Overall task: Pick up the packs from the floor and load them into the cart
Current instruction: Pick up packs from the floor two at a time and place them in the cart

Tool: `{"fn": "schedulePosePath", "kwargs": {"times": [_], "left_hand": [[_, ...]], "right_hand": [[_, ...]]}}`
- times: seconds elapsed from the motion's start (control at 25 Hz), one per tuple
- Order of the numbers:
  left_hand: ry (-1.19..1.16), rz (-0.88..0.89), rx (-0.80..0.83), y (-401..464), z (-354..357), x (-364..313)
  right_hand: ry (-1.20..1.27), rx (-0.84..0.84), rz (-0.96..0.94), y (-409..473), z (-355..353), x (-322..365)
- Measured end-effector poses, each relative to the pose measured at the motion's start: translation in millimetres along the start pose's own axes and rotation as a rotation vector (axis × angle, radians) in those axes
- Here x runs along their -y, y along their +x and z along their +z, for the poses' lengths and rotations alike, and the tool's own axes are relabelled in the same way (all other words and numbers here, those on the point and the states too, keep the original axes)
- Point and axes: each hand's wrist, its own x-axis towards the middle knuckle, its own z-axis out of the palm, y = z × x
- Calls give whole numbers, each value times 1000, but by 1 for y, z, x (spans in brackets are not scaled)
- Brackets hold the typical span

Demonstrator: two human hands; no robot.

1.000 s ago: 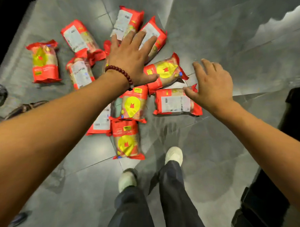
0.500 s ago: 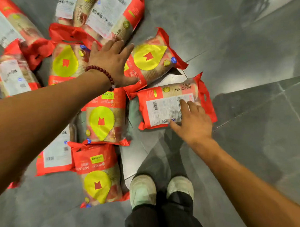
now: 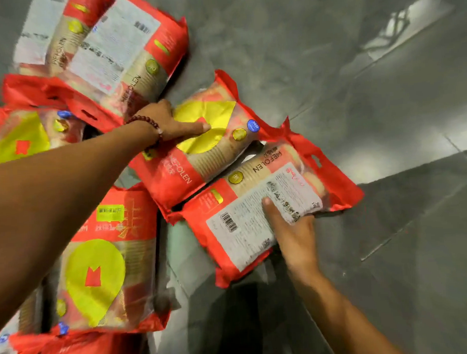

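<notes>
Several red packs of paper cups lie on the grey tiled floor. My left hand (image 3: 169, 123), a bead bracelet at its wrist, grips the near-left edge of a pack with a yellow label (image 3: 212, 140); its thumb lies across the yellow patch. My right hand (image 3: 289, 227) clasps the near edge of a pack lying white label up (image 3: 249, 216), thumb on the label and fingers curled under the right side. This pack touches the yellow-label pack along its far side. No cart is in view.
More packs lie to the left: one with a yellow teardrop (image 3: 98, 266) under my left forearm, two white-label packs (image 3: 111, 48) at the top left, others at the left edge. Bare grey floor tiles (image 3: 370, 119) spread to the right.
The view has dropped closer to the floor. My left hand slid right onto the yellow-label pack and gripped it. My right hand moved from the white-label pack's near edge to clasp it.
</notes>
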Motion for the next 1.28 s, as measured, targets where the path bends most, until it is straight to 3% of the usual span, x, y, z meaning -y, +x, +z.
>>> {"fn": "schedulePosePath", "kwargs": {"times": [0.2, 0.4, 0.52, 0.92, 1.08, 1.28], "left_hand": [[-182, -57, 145, -8, 15, 1], [-258, 10, -15, -35, -3, -4], [-411, 25, -114, -74, -49, -13], [-788, -220, -345, -296, -279, 41], [-856, -356, -381, -394, -352, 64], [-998, -463, -545, -542, -449, 98]], "right_hand": [[68, -126, -59, 18, -4, 17], [57, -141, -117, 5, -18, 45], [41, -136, -201, -27, -38, 102], [-144, 109, -430, -241, -78, 340], [-200, 272, -487, -329, -81, 408], [-313, 523, -577, -459, -78, 499]]}}
